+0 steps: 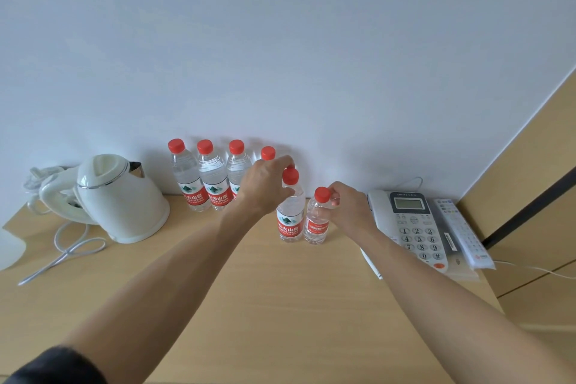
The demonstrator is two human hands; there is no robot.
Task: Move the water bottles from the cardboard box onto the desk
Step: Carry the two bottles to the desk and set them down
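Note:
Several clear water bottles with red caps and red labels stand on the wooden desk (249,284). A row of them (215,178) lines the white wall. In front of that row, my left hand (265,187) grips the neck of a taller bottle (291,212) that stands on the desk. Right beside it, my right hand (349,209) holds a shorter bottle (316,221) near its cap. The two held bottles stand side by side, almost touching. The cardboard box is out of view.
A white electric kettle (121,196) with its cord (68,252) sits at the left. A grey desk phone (414,227) and a white remote (464,234) lie at the right, close to my right hand. A wooden panel (530,165) bounds the right side.

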